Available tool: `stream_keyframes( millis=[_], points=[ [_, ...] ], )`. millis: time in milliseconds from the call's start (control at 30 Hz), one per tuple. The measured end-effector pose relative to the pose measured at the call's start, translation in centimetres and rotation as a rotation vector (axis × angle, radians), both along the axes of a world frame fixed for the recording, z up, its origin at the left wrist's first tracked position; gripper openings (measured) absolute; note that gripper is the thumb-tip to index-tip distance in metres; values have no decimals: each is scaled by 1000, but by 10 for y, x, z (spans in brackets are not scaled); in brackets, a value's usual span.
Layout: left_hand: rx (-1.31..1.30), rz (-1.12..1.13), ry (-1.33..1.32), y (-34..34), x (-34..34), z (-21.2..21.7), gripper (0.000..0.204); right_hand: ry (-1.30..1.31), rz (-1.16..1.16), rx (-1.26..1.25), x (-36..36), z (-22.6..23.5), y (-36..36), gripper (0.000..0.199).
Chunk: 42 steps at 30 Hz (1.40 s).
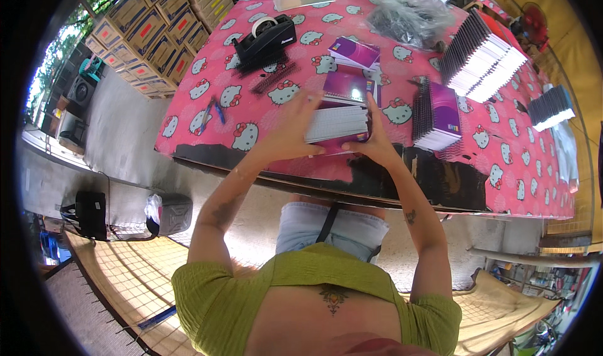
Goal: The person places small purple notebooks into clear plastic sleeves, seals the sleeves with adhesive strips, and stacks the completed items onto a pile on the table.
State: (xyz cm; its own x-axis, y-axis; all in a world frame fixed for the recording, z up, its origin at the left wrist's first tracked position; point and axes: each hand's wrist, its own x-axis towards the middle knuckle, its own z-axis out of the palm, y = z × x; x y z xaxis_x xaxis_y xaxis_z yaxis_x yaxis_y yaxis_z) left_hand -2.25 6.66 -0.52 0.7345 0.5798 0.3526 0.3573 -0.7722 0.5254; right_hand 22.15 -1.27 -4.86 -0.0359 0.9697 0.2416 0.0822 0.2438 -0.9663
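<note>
Both my hands are at the front middle of the table, on either side of a thick stack of white notebook pages (337,125) with a purple cover under its near edge. My left hand (290,130) closes on the stack's left side, its fingertips slightly blurred. Along the right side, my right hand (375,135) grips with the thumb at the near edge and fingers reaching forward. Just beyond lie purple-covered notebooks (344,87), with another purple notebook pile (355,53) farther back. To the right stands a stack of purple spiral notebooks (438,114).
A black tape dispenser (266,40), dark binding coils (275,78) and blue-handled tools (218,111) lie left on the pink patterned tablecloth (195,120). A clear plastic bag (411,18) and tall stacks of spiral-bound notebooks (480,58) occupy the back right. Cardboard boxes (151,32) stand beyond the table's left.
</note>
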Motion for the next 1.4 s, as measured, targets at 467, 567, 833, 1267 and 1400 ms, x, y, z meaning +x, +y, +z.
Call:
stream_keyframes(
  millis=[467, 567, 833, 1267, 1400],
  points=[
    [-616, -105, -433, 10, 0, -45, 124, -293, 12, 48, 7, 3, -2, 139],
    [-596, -129, -346, 2, -1, -47, 127, -252, -9, 79, 3, 2, -7, 139],
    [-744, -81, -370, -2, 5, -24, 126, -167, -2, 2, 4, 3, -16, 130],
    [-841, 81, -446, 51, 50, 46, 76, 41, -114, -315, 37, 81, 38, 102],
    [-920, 148, -229, 111, 86, 34, 59, 57, -168, -548, 67, 65, 84, 105]
  ],
)
